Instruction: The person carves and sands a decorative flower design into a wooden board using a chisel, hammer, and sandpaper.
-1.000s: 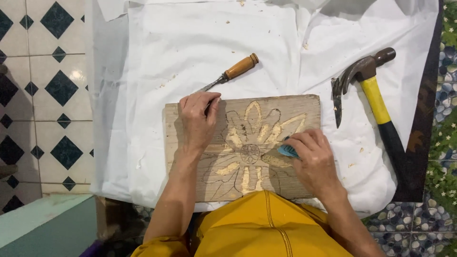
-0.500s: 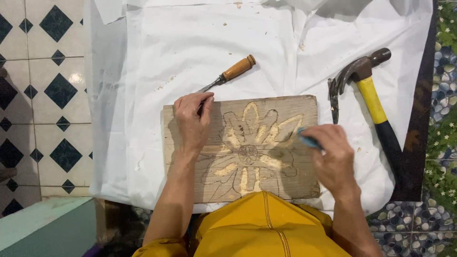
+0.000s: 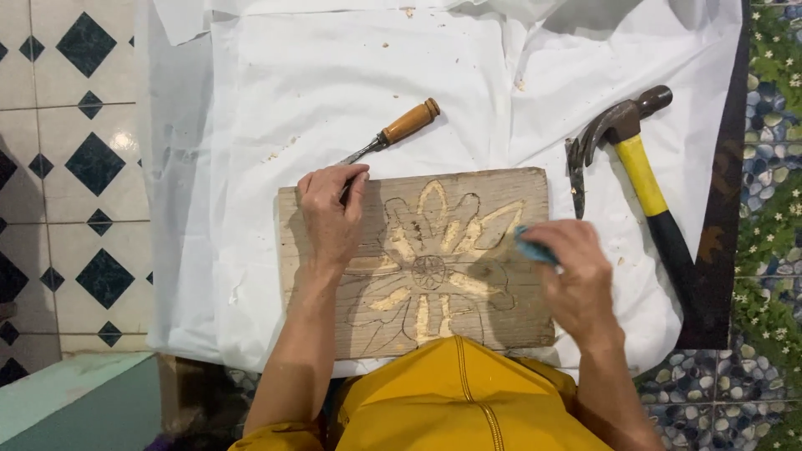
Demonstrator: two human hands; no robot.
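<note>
One view only, head camera, looking straight down. We take the board [image 3: 418,259] as landmark: a weathered plank lying flat on a white sheet [image 3: 334,92], with a flower [image 3: 434,267] carved into its middle, petals pale where the wood is cut.

Our left hand [image 3: 332,215] lies palm down on the board's left part, fingers spread flat and reaching its upper edge; it grips nothing, only presses on the wood. Our right hand [image 3: 576,280] sits over the board's right edge, fingers curled tightly about a small blue pad [image 3: 528,246], which pokes out toward the flower and touches the wood just right of the petals. What the pad is made of we cannot tell.

Just above the board's upper edge lies a chisel [image 3: 393,135] with an orange wooden handle, tilted, its blade end pointing down at our left fingertips. Right of the board, apart from it, lies a claw hammer [image 3: 639,167] with a yellow and black handle, head toward the top. Small chips are scattered on the sheet above the board. Left of the sheet we see diamond-patterned tiles [image 3: 67,167].
</note>
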